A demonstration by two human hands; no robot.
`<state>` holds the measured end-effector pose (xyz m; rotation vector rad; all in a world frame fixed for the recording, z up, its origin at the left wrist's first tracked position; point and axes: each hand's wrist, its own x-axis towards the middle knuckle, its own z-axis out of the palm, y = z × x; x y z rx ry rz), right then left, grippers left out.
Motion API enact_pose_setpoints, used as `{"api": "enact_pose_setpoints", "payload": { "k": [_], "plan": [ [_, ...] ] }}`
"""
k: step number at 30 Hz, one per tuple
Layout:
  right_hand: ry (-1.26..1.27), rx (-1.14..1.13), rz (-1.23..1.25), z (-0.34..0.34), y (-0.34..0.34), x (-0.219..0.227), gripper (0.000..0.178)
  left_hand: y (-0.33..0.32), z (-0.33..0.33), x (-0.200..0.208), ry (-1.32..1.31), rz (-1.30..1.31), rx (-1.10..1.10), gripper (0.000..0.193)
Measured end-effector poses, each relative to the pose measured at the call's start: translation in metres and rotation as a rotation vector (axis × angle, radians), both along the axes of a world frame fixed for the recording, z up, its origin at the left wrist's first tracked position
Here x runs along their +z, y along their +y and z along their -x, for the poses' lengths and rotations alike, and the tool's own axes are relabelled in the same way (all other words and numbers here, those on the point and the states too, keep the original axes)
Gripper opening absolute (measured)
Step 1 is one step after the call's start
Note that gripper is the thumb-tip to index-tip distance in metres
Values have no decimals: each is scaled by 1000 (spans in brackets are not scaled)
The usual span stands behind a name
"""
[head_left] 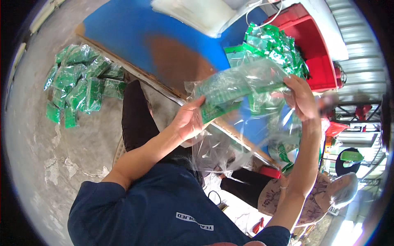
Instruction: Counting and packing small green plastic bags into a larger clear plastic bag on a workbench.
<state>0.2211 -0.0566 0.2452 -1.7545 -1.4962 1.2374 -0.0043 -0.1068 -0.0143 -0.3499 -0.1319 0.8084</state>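
A clear plastic bag (234,90) with green packets showing through it stretches between my two hands, above the edge of the blue-topped table. At its lower left, my left hand (191,119) is closed, thumb on the green edge. My right hand (303,97) grips the upper right end, its fingers curled over the film. Loose crinkled clear film (217,149) hangs below, near my lap. Glare and layers of film hide whether the green packets lie inside one bag or several. Right behind it rises a heap of green packets (273,45).
The blue table (123,24) has a worn brown patch and a wooden edge. A red bin (316,61) stands beyond the heap. White sheeting (201,14) lies at the far side. Filled green packs (78,78) are piled on the concrete floor, left. Another person (303,197) sits at right.
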Motion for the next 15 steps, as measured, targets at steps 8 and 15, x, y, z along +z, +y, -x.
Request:
{"api": "enact_pose_setpoints", "payload": {
  "k": [8, 15],
  "plan": [
    [212, -67, -158, -11, -23, -8, 26, 11, 18, -2, -144, -68, 15, 50],
    [280, -121, -87, -50, -36, -72, 20, 49, 41, 7, 512, -242, 105, 37]
  ]
}}
